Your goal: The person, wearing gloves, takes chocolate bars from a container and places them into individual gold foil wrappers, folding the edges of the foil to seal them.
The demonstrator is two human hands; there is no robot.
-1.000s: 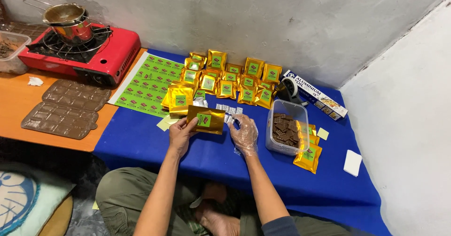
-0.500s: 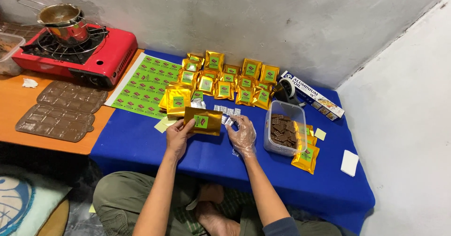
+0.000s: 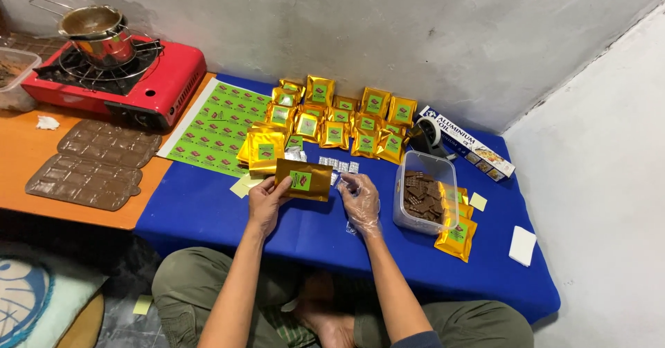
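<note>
The left hand [image 3: 267, 199] pinches a flat gold pouch [image 3: 303, 180] by its left edge, thumb on top and fingers beneath, holding it just above the blue counter [image 3: 228, 213]. The pouch lies crosswise and bears a small green square label with a dark mark at its middle. The right hand [image 3: 360, 199], in a thin clear glove, rests at the pouch's right end; its fingers curl loosely near the edge, and whether they pinch the pouch cannot be told.

Behind the pouch, a cluster of gold pouches [image 3: 339, 116] with the same green labels stands in rows near the wall, and a short stack of pouches [image 3: 263, 144] lies at the cluster's left front. A row of small silver-white packets [image 3: 337, 163] lies between the cluster and the hands. Left of the cluster a sheet of green labels [image 3: 211, 123] lies flat, printed in a grid of squares. A pale yellow note [image 3: 244, 186] lies just beside the left hand.

To the right stands a clear tub [image 3: 424, 192] of brown chocolate pieces, with more gold pouches [image 3: 455, 237] beside it. A long blue and white foil box [image 3: 467, 144] lies by the wall. On the orange counter [image 3: 28, 147] to the left lie brown bar moulds [image 3: 93, 164] and a red gas stove [image 3: 118, 78] carrying a steel pot [image 3: 97, 33].
</note>
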